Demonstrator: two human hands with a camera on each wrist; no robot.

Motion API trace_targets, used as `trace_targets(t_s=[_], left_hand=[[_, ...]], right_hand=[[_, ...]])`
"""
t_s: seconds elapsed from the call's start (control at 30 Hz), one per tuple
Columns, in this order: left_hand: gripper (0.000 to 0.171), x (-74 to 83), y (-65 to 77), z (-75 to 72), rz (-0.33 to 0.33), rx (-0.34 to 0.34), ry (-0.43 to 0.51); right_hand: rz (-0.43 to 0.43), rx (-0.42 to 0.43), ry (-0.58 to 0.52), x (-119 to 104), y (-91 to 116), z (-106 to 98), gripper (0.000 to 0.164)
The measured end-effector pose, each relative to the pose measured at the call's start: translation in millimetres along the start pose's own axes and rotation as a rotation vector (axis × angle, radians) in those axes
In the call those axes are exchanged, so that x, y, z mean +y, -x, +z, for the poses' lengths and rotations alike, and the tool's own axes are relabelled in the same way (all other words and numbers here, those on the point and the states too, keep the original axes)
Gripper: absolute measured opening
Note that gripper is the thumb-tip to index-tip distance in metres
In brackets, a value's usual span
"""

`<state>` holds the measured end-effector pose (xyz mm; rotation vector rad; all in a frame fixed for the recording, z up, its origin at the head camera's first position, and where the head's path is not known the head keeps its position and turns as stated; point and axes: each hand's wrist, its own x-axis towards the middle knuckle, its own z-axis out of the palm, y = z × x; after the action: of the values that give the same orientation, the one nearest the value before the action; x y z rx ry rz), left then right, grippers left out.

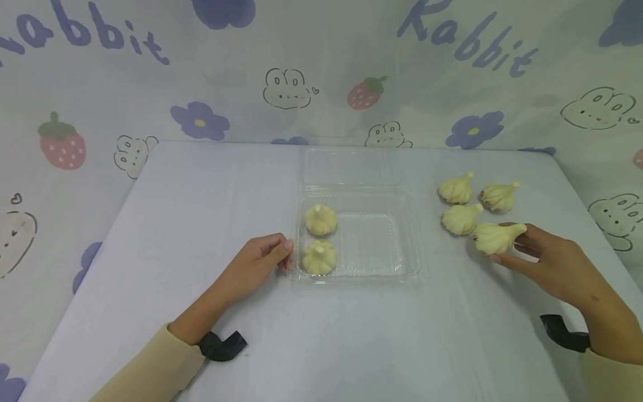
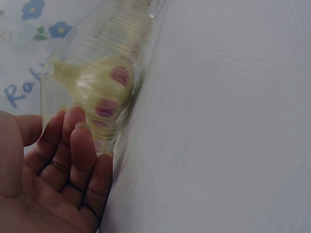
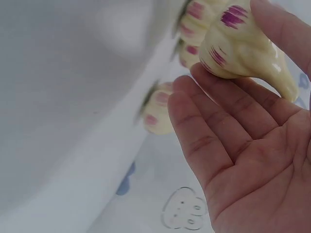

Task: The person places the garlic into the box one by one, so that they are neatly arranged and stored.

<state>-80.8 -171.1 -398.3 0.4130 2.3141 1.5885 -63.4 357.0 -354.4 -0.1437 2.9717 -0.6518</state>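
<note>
A clear plastic clamshell box (image 1: 369, 245) stands with its lid folded back. In its left part sit two garlic bulbs, a rear one (image 1: 320, 220) and a front one (image 1: 319, 258). My left hand (image 1: 261, 262) pinches the box's left rim between thumb and fingers; the left wrist view shows a bulb (image 2: 99, 85) through the clear wall. To the right, my right hand (image 1: 557, 268) holds a garlic bulb (image 1: 494, 239) between thumb and fingers, its stem pointing right. The right wrist view shows this bulb (image 3: 243, 43) with purple streaks, above the extended fingers (image 3: 199, 131).
Three more garlic bulbs lie behind the right hand: one at the back left (image 1: 456, 190), one at the back right (image 1: 499, 197) and one in front (image 1: 461, 218). The transparent lid (image 1: 351, 166) lies behind the box. A printed cloth (image 1: 321, 56) hangs behind the white table (image 1: 211, 195).
</note>
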Motion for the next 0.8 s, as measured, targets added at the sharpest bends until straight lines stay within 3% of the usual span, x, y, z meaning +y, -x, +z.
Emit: trace_targets(t_s=[0.37,0.8], left_hand=[[0.035,0.1,1.0,-0.5,0.004,0.001,0.001],[0.035,0.4,0.5,0.0,-0.003,-0.001,0.005]], right_hand=[[-0.049,0.025,0.007,-31.8,10.1,-12.2,0.060],[-0.282,0.107,0.072,-71.6,7.2,-20.4,0.063]])
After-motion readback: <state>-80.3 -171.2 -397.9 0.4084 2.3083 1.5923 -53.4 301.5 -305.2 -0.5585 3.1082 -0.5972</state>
